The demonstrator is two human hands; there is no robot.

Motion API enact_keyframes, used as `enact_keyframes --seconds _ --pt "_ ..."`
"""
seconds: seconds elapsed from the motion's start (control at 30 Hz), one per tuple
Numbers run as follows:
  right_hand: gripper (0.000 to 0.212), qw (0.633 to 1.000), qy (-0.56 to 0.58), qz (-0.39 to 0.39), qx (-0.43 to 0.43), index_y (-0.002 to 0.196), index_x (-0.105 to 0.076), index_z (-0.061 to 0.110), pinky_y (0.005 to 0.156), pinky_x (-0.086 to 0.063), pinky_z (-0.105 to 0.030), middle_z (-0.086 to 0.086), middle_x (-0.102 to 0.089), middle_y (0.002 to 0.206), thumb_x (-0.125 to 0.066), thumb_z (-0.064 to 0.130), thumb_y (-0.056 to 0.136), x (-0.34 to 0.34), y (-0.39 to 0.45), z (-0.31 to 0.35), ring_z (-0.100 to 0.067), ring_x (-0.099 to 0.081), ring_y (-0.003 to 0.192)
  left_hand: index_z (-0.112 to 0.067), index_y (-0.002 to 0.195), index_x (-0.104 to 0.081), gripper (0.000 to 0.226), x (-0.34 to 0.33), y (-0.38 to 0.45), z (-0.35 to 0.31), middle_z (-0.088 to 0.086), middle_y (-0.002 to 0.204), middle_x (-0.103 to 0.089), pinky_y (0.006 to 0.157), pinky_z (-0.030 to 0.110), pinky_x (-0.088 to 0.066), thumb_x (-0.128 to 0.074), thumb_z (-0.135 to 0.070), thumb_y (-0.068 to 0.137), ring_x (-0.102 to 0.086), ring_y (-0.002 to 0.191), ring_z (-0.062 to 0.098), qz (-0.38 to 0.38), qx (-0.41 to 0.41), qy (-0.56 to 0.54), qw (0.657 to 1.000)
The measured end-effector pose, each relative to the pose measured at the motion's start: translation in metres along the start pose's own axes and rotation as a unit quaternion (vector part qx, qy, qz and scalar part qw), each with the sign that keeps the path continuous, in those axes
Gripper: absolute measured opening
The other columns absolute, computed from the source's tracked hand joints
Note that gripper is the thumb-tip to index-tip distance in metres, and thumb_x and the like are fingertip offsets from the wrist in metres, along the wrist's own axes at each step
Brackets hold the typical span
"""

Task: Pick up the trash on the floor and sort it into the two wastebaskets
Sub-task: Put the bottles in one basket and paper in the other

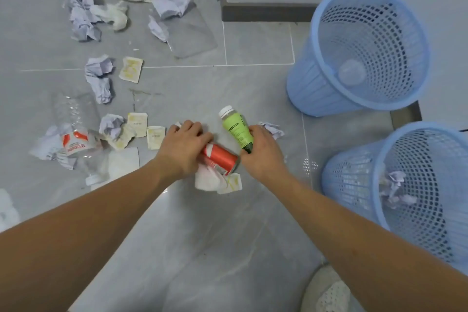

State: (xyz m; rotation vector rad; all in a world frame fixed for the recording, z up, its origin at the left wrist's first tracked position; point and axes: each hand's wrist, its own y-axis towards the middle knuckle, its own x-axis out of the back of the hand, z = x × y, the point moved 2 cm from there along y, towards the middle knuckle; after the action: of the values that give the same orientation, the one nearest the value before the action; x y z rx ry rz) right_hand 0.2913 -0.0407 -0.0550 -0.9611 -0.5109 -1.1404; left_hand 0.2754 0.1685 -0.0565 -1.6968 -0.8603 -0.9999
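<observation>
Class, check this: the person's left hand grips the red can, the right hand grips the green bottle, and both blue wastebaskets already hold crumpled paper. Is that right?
Not quite. The head view shows crumpled paper only in the nearer wastebasket; the farther wastebasket holds no paper that can be seen. The rest stands: the left hand grips the red can, the right hand the green bottle.

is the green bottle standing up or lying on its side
Lying on its side. The green bottle rests lengthwise on the floor, white cap pointing away, with the right hand gripping its lower end.
</observation>
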Motion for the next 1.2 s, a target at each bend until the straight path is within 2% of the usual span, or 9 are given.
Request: enact_keyframes --seconds 0.13,0.27,0.4,0.53,0.63,0.73,0.87,1.03,1.2 --pt "0.042 0.996 0.081 -0.017 -0.017 0.116 -0.054 0.013 0.083 -0.048 -0.043 -0.007 -0.06 0.113 -0.065 0.008 0.075 0.038 -0.045 0.018 -0.031 -0.057 0.107 -0.026 0.108 -0.065 0.046 0.015 -0.02 0.004 0.0 0.104 -0.066 0.082 0.044 -0.038 -0.081 -0.043 0.068 -0.06 0.099 0.03 -0.031 0.028 0.003 0.999" --pt "0.05 0.979 0.192 -0.063 0.008 0.115 -0.048 0.026 0.081 -0.051 -0.037 0.002 -0.056 0.108 -0.069 0.006 0.074 0.105 -0.089 0.046 -0.019 -0.058 0.097 -0.031 0.112 -0.061 0.046 0.089 -0.043 -0.016 -0.007 0.098 -0.065 0.078 0.042 -0.039 -0.069 -0.05 0.071 -0.064 0.094 0.026 -0.071 0.077 -0.093 0.99" --pt "0.046 0.938 0.305 -0.161 -0.011 0.113 -0.056 0.018 0.088 -0.055 -0.034 -0.003 -0.065 0.106 -0.083 0.014 0.076 0.198 -0.107 0.066 -0.018 -0.065 0.099 -0.035 0.115 -0.056 0.056 0.193 -0.049 -0.061 -0.012 0.103 -0.068 0.072 0.037 -0.05 -0.088 -0.046 0.071 -0.065 0.088 0.019 -0.149 0.109 -0.263 0.947" --pt "0.061 0.906 0.308 -0.28 -0.072 0.123 -0.057 0.019 0.094 -0.055 -0.039 -0.005 -0.066 0.116 -0.085 0.034 0.071 0.284 -0.078 0.053 -0.021 -0.065 0.109 -0.034 0.116 -0.06 0.051 0.276 -0.022 -0.111 -0.012 0.107 -0.061 0.076 0.029 -0.048 -0.085 -0.047 0.074 -0.057 0.091 0.008 -0.231 0.064 -0.33 0.913" --pt "0.056 0.901 0.293 -0.306 -0.089 0.123 -0.057 0.024 0.093 -0.055 -0.042 -0.004 -0.065 0.115 -0.084 0.026 0.074 0.321 -0.041 0.03 -0.022 -0.063 0.109 -0.029 0.118 -0.062 0.053 0.306 0.022 -0.144 -0.011 0.109 -0.055 0.076 0.021 -0.045 -0.083 -0.051 0.075 -0.05 0.092 0.002 -0.255 0.032 -0.306 0.917" --pt "0.05 0.911 0.273 -0.289 -0.113 0.118 -0.06 0.024 0.091 -0.055 -0.037 0.002 -0.068 0.109 -0.085 0.02 0.074 0.326 -0.009 0.006 -0.017 -0.065 0.102 -0.029 0.115 -0.059 0.056 0.308 0.07 -0.17 -0.01 0.11 -0.058 0.074 0.033 -0.049 -0.082 -0.055 0.072 -0.056 0.095 0.011 -0.248 0.027 -0.266 0.931" --pt "0.04 0.938 0.23 -0.232 -0.118 0.107 -0.062 0.025 0.076 -0.05 -0.024 0.007 -0.069 0.1 -0.084 0.018 0.075 0.306 0.011 -0.013 -0.012 -0.065 0.093 -0.025 0.118 -0.057 0.061 0.282 0.121 -0.19 0.0 0.112 -0.06 0.077 0.04 -0.048 -0.081 -0.052 0.069 -0.056 0.105 0.026 -0.187 0.014 -0.174 0.967" --pt "0.036 0.959 0.166 -0.201 -0.111 0.1 -0.058 0.018 0.073 -0.045 -0.029 0.003 -0.066 0.095 -0.084 0.02 0.076 0.291 0.02 -0.022 -0.017 -0.062 0.089 -0.021 0.126 -0.058 0.058 0.252 0.148 -0.197 0.009 0.12 -0.06 0.082 0.043 -0.047 -0.076 -0.033 0.072 -0.054 0.113 0.035 -0.102 0.003 -0.086 0.991" --pt "0.05 0.963 0.149 -0.208 -0.086 0.121 -0.058 0.018 0.087 -0.05 -0.028 0.0 -0.064 0.115 -0.083 0.022 0.078 0.279 -0.004 -0.017 -0.013 -0.06 0.105 -0.024 0.138 -0.052 0.055 0.243 0.126 -0.196 0.006 0.13 -0.056 0.089 0.043 -0.033 -0.064 -0.031 0.084 -0.049 0.122 0.031 -0.112 -0.009 -0.059 0.992"
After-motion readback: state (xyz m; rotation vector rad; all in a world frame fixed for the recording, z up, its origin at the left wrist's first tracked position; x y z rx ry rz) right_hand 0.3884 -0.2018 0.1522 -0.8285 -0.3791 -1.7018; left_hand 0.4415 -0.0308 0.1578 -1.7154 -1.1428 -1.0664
